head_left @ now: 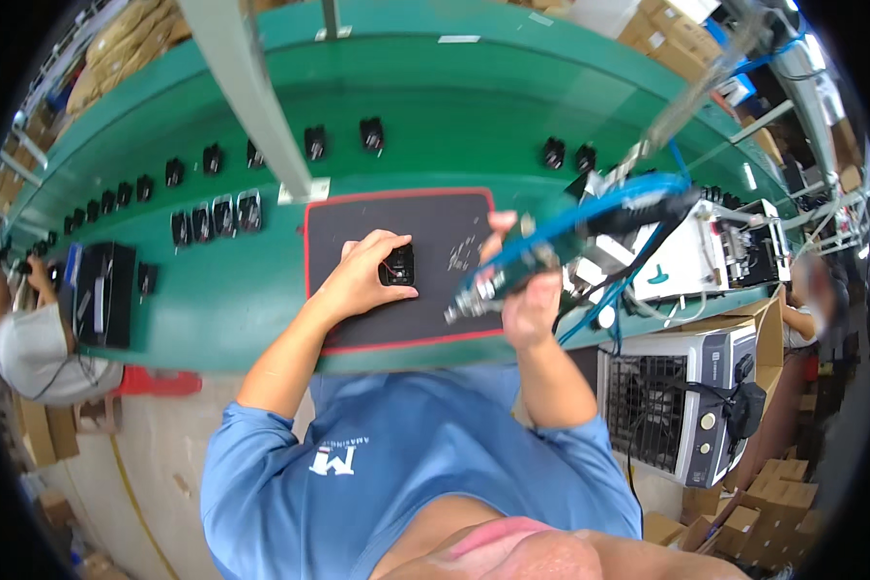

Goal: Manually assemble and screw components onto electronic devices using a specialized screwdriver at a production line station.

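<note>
Head view: left grip (367, 273) clamps black part (402, 265), right grip (532, 302) clamps tool (477, 295), white lettering (333, 462) marks shirt (435, 440).

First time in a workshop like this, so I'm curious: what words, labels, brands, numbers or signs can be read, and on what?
Blue shirt: white lettering, one large character with a smaller line; I won't copy it out.
Grey-white machine: small markings, too small to read.
Cardboard boxes: pale patches, perhaps labels, too small to read.
Black part in the left hand: no lettering I can make out.
</note>
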Available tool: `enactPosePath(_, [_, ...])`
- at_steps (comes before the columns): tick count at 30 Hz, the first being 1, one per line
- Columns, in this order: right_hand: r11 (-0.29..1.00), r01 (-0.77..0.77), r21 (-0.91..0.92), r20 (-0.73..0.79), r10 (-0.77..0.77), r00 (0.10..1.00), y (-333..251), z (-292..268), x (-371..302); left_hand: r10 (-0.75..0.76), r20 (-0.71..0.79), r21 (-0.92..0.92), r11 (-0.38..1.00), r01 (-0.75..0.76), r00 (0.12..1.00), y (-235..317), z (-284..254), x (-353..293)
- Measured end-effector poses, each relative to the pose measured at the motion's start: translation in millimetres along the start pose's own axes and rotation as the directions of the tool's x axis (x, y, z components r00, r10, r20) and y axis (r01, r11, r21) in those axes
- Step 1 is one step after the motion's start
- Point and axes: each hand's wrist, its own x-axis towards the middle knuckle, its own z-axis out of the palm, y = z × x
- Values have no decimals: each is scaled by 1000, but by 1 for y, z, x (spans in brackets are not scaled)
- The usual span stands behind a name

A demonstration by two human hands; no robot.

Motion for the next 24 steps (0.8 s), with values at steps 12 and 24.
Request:
enactPosePath(12, [989, -38, -146, -57, 29, 998, 10, 80, 12, 87, -249, -3, 996, -91, 965, 7, 30, -44])
enactPosePath(24, [984, -29, -178, -68, 17, 998, 17, 76, 7, 56, -226, 12, 998, -54, 973, 15, 28, -48])
